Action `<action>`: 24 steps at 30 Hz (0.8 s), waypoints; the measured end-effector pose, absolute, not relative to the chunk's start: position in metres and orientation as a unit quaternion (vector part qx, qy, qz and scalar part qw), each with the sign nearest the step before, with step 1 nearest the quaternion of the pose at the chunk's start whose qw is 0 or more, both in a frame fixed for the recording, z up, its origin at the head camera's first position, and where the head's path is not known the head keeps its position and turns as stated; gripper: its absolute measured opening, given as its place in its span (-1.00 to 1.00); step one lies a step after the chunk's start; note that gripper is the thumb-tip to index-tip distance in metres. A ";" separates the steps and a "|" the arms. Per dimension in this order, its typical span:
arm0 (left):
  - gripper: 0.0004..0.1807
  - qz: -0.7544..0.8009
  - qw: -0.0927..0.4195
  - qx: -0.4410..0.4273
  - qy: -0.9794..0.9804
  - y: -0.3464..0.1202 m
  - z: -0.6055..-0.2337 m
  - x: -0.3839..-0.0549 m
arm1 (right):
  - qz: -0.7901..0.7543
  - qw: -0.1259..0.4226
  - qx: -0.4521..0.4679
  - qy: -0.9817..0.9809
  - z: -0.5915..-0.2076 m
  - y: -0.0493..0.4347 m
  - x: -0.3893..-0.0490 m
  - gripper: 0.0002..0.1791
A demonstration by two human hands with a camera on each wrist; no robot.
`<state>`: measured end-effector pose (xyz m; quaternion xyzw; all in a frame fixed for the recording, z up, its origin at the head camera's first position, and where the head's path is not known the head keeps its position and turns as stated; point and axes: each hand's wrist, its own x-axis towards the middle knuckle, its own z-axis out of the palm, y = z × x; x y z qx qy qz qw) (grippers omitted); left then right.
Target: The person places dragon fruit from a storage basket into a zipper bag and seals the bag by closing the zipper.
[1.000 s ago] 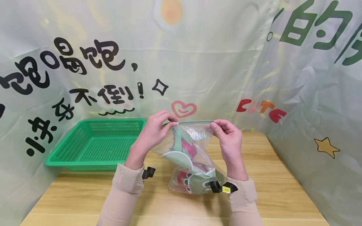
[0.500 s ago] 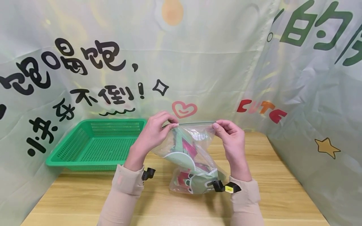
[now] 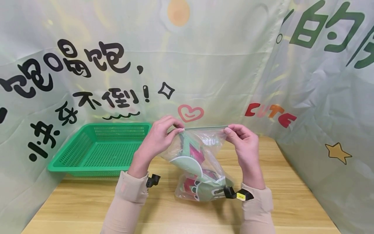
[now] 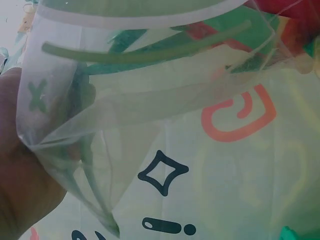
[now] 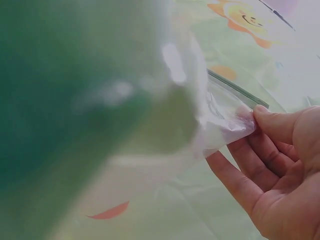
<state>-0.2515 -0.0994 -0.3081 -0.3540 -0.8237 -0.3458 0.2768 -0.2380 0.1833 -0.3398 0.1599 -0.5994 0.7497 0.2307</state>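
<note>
A clear zip bag with a printed green cartoon face hangs upright over the table, its bottom at or near the tabletop. Pink and green contents show through the plastic; their kind is unclear. My left hand pinches the left end of the bag's top edge between thumb and fingers. At the other end, my right hand pinches the green zip strip near the corner. Stretched between both hands, the strip runs nearly straight. In the left wrist view the bag's plastic covers much of that hand.
A green perforated plastic basket stands at the back left of the wooden table, near my left forearm. Printed cloth walls enclose the table behind and at the sides. Small black camera mounts sit on both wrists.
My right hand has slid rightward along the bag's top edge, still pinching it, and more of the strip shows between the hands. My left hand has stayed nearly in place.
</note>
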 end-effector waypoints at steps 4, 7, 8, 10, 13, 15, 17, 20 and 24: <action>-0.95 -0.347 0.281 -0.354 -0.822 -0.101 -0.308 -0.251 | 0.752 0.227 0.165 -0.597 -0.339 0.184 -0.238 -0.92; -0.95 -0.346 0.282 -0.358 -0.820 -0.102 -0.309 -0.251 | 0.753 0.226 0.166 -0.595 -0.339 0.186 -0.237 -0.92; -0.95 -0.346 0.282 -0.359 -0.820 -0.102 -0.309 -0.251 | 0.754 0.227 0.164 -0.594 -0.340 0.186 -0.237 -0.92; -0.95 -0.344 0.282 -0.361 -0.819 -0.101 -0.309 -0.251 | 0.754 0.228 0.161 -0.595 -0.340 0.187 -0.237 -0.93; -0.95 -0.345 0.284 -0.361 -0.819 -0.101 -0.309 -0.251 | 0.750 0.230 0.157 -0.600 -0.341 0.188 -0.236 -0.93; -0.95 -0.345 0.284 -0.360 -0.819 -0.100 -0.309 -0.251 | 0.749 0.232 0.157 -0.601 -0.340 0.189 -0.236 -0.93; -0.95 -0.346 0.283 -0.359 -0.819 -0.101 -0.309 -0.251 | 0.748 0.233 0.157 -0.601 -0.340 0.189 -0.236 -0.93; -0.95 -0.347 0.282 -0.358 -0.820 -0.101 -0.309 -0.251 | 0.749 0.236 0.157 -0.599 -0.340 0.189 -0.237 -0.92; -0.96 -0.344 0.284 -0.357 -0.821 -0.101 -0.310 -0.250 | 0.751 0.241 0.153 -0.596 -0.340 0.189 -0.237 -0.91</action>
